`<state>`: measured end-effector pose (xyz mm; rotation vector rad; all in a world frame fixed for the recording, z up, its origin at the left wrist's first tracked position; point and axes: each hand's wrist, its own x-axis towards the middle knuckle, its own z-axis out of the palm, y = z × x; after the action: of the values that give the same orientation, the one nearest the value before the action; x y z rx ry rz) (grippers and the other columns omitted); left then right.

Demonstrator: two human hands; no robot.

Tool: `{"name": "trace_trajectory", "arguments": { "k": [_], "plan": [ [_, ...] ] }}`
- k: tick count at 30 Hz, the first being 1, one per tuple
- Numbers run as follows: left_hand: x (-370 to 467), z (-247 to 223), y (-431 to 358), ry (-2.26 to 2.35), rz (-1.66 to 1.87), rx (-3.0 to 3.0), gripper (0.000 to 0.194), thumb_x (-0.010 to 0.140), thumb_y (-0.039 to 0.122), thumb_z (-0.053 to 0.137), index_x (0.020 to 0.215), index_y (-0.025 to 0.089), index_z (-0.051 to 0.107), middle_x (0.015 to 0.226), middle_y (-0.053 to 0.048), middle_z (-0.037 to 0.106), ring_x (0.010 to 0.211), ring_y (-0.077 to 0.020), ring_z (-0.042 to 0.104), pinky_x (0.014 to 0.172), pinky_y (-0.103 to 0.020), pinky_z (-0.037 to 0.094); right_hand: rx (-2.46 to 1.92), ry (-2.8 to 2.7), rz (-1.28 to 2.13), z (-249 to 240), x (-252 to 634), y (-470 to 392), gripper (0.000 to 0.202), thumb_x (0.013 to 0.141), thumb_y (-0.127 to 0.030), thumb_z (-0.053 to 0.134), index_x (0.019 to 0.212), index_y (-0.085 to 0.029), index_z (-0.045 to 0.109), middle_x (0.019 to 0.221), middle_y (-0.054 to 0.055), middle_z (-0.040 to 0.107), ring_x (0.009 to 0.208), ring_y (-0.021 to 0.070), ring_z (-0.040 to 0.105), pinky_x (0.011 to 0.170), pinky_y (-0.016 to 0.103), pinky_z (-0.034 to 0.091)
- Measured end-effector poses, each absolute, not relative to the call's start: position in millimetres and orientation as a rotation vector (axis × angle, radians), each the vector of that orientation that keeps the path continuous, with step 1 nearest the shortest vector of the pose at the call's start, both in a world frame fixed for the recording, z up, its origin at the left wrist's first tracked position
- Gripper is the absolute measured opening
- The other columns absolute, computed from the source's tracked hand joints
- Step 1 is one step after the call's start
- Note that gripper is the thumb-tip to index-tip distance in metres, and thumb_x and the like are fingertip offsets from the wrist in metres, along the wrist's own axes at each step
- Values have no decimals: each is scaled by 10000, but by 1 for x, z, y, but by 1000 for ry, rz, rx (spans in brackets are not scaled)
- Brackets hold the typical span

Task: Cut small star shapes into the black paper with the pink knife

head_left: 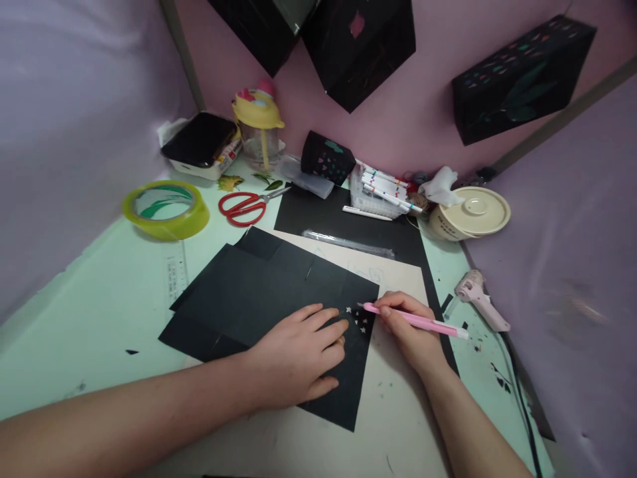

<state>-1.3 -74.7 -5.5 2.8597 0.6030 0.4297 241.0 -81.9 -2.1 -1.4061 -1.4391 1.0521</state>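
Note:
A dark sheet of card [269,292] with folds lies slanted over a pale board [403,398]. Near its right edge are several small white star and heart shapes [362,322]. My left hand [303,352] lies flat on the card with its fingers spread, fingertips just left of the shapes. My right hand [411,332] holds a pink pen-like cutter [423,322], and its thin tip is at the card beside the top star. The right hand rests at the card's right edge.
Yellow tape [166,209], red scissors [243,209] and a lidded cup [259,126] are at the back left. Behind the card are a clear strip [348,244] and a marker basket [381,192]. A cream bowl [472,212] and pink glue gun [480,299] stand right.

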Motion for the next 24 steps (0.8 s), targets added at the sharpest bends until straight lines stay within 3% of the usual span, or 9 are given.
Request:
{"name": "trace_trajectory", "arguments": {
  "k": [9, 16, 24],
  "plan": [
    [-1, -5, -75, 629, 423, 2863, 271, 851, 406, 609, 973, 164, 622, 1189, -85, 612, 1193, -302, 489, 1061, -482, 328, -1372, -1672, 1035, 8, 229, -86, 89, 766, -138, 611, 736, -193, 674, 692, 10, 655, 591, 126, 579, 545, 225, 440],
    [2, -4, -73, 638, 430, 2820, 394, 861, 380, 593, 1165, 131, 576, 1133, -103, 629, 1155, -291, 507, 991, -424, 382, -1349, -1743, 1020, 8, 226, -83, 134, 753, -100, 597, 753, -191, 694, 718, 14, 685, 621, 124, 618, 579, 218, 473],
    [-1, -5, -73, 676, 495, 2777, 353, 841, 356, 602, 1110, 128, 598, 1243, -146, 570, 1163, -299, 506, 974, -422, 396, -1333, -1764, 1026, 9, 226, -82, 129, 763, -105, 608, 768, -187, 707, 721, 17, 695, 625, 124, 628, 581, 218, 476]
  ]
}}
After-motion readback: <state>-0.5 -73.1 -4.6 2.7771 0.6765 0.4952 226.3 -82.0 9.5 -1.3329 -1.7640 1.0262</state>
